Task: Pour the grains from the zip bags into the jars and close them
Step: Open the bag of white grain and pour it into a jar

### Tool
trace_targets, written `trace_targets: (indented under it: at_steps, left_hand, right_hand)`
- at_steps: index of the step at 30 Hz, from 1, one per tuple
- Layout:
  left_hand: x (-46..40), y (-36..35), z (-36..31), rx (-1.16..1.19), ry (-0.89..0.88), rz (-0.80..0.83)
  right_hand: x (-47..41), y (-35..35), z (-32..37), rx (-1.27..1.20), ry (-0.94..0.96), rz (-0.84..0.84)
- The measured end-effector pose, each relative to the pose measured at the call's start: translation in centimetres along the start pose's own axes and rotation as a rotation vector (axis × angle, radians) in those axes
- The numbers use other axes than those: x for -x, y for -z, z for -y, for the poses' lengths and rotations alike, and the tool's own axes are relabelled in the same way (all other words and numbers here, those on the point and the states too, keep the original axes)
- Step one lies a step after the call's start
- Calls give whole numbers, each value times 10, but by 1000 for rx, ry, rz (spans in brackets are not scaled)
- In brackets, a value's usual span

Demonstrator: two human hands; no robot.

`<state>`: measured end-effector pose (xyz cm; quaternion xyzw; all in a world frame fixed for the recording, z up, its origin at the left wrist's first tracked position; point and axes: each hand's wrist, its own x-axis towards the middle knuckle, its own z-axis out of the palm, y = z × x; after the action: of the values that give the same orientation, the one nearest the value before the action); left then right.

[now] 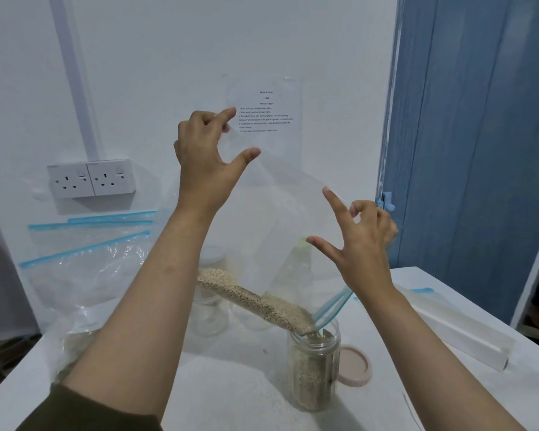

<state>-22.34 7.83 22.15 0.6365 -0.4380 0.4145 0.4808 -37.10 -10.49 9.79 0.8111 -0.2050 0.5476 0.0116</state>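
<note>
So the clear zip bag (280, 194) is held upside down in mid-air, its blue zip end dipped into the mouth of an open jar (313, 365) near the middle of the white table (417, 384). Pale grains (255, 301) sit in a slanted heap along the bag's lower edge, touching the jar's rim, and the jar's already pretty full. The left hand (204, 157) pinches the bag's upper corner, thumb sticking out. The right hand (360, 244) pinches the right corner, other fingers spread wide. A pink lid (355, 363) lies just right of the jar. Empty zip bags (84, 259) are piled far left under a double wall socket (91, 178). More clear jars (210, 306) stand behind the left arm.
</note>
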Motion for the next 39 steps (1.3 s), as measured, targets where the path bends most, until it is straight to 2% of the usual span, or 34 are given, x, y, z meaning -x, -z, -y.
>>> trace_targets:
  at_steps: [12, 26, 30, 39]
  left_hand:
    - [-2, -1, -2, 12, -5, -2]
    - [-4, -5, -11, 24, -27, 22]
    - [-5, -5, -12, 25, -44, 21]
    - [7, 3, -6, 28, -79, -21]
  right_hand:
    - [-1, 7, 3, -25, -1, -26]
    - [-23, 7, 19, -77, 70, 22]
    - [-24, 0, 18, -30, 112, -15]
    - [-19, -5, 18, -105, 185, -131]
